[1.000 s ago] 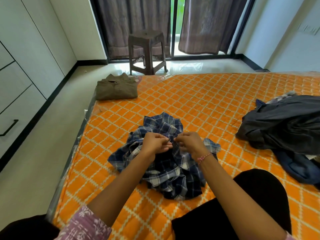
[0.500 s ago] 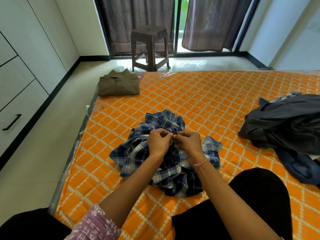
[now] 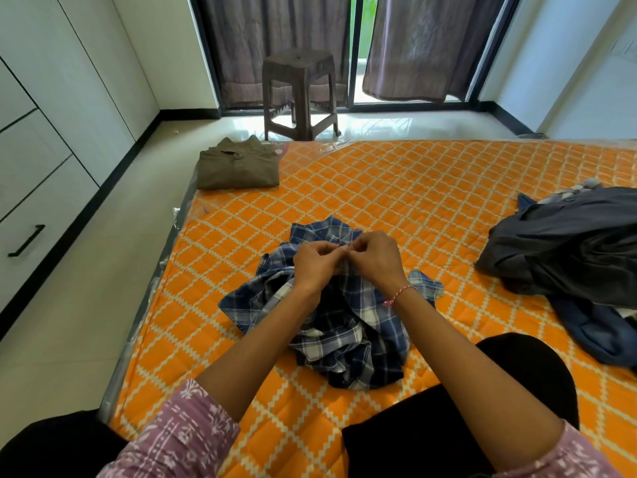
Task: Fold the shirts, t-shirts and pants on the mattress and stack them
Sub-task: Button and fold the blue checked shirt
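Leftmost, white wardrobe drawers [image 3: 31, 188] with a black handle along the wall, above a pale tiled floor [image 3: 86, 322]. Next, on the far left corner of the orange quilted mattress [image 3: 396, 188], a folded olive-brown shirt [image 3: 238, 165], collar toward the window, lying flat and well apart from everything else. Behind it, off the mattress, a brown plastic stool [image 3: 300, 94] before dark curtains [image 3: 275, 39] and a glass door. Centre, a crumpled blue-and-white plaid shirt [image 3: 344, 336] heaped on the mattress, unfolded, just in front of black-trousered knees. Over its upper part, left hand [image 3: 315, 265] and right hand [image 3: 377, 260] raised close together, fingertips almost meeting; each grip curled and pinching a small bit of the plaid shirt fabric near its front edge, exact spot too small to make out. Pink thread bracelet [image 3: 398, 296] on the right wrist; purple patterned sleeves [image 3: 179, 439] at the bottom edge. Farther right, a loose pile of dark grey and navy clothes [image 3: 568, 253], unfolded, resting on the mattress near its right side, well apart from the plaid shirt.
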{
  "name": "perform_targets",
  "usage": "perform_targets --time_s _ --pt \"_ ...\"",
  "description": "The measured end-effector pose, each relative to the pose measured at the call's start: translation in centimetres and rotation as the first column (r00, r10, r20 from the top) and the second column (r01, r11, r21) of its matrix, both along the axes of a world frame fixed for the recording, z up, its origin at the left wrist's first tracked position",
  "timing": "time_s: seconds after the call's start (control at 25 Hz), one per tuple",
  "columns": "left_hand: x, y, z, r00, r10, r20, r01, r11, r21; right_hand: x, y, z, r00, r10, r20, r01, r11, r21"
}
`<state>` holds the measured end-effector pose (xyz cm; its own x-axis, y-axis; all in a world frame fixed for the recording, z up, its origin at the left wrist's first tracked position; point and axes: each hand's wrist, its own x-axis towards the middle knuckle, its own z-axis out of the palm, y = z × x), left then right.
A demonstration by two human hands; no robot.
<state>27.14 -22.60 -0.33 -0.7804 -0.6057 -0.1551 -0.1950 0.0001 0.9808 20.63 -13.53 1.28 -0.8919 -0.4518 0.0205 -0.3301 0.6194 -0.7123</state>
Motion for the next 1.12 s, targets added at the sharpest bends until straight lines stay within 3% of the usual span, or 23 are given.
perform_targets --time_s 0.04,0.12,0.2,0.28,0.4,0.56,0.64,0.76,0.8,0.88,1.04,1.08,1.12 --pt "-0.2 -0.3 0.1 1.0 0.008 -0.017 -0.008 1.0 -0.015 -0.4 -0.2 0.4 1.0 0.014 0.01 -0.014 1.0 0.014" --pt "-0.7 -0.7 0.4 0.999 0.021 -0.038 -0.024 0.997 -0.077 -1.0 -0.2 1.4 0.972 0.002 0.237 0.029 0.992 -0.126" --pt "-1.1 -0.9 0.9 0.998 0.024 -0.055 -0.03 0.994 -0.105 -1.3 -0.2 2.5 0.848 0.028 0.53 0.141 0.951 -0.275" --pt "-1.2 -1.1 1.2 0.996 0.015 -0.084 -0.019 0.999 -0.042 -1.7 -0.1 3.2 0.745 0.051 0.665 0.2 0.934 -0.296" --pt "-1.3 -1.8 1.6 0.993 -0.037 -0.114 0.03 0.998 -0.055 -2.3 -0.1 3.5 0.695 0.071 0.715 0.216 0.928 -0.302" --pt "-1.7 -2.6 1.9 0.993 -0.031 -0.111 0.02 0.995 -0.095 -2.6 -0.8 3.7 0.735 0.052 0.676 0.232 0.918 -0.322" --pt "-1.8 -2.7 1.8 0.994 -0.07 -0.082 0.062 0.994 -0.091 -3.1 -1.0 3.7 0.655 0.102 0.749 0.257 0.902 -0.347" --pt "-1.4 -3.4 -0.2 0.954 -0.21 0.213 0.28 0.877 -0.39 -5.0 -1.0 3.6 0.55 0.135 0.824 0.291 0.894 -0.34" --pt "-1.1 -3.6 -1.2 0.918 -0.223 0.327 0.359 0.817 -0.45 -5.7 -1.1 3.5 0.552 0.119 0.826 0.312 0.888 -0.336" --pt "-0.5 -3.7 -3.5 0.86 -0.245 0.448 0.449 0.782 -0.433 -6.7 -1.6 2.6 0.595 0.057 0.802 0.344 0.884 -0.318" --pt "-0.4 -3.1 -6.0 0.859 -0.206 0.469 0.446 0.75 -0.489 -6.4 -1.5 -2.1 0.662 -0.081 0.745 0.439 0.847 -0.298" --pt "-0.6 -2.9 -6.1 0.871 -0.182 0.457 0.431 0.731 -0.529 -5.7 -1.0 -3.6 0.736 -0.152 0.659 0.433 0.855 -0.287" --pt "-0.8 -2.7 -6.3 0.885 -0.156 0.438 0.408 0.712 -0.572 -4.8 -0.5 -4.9 0.852 -0.225 0.472 0.372 0.895 -0.245"
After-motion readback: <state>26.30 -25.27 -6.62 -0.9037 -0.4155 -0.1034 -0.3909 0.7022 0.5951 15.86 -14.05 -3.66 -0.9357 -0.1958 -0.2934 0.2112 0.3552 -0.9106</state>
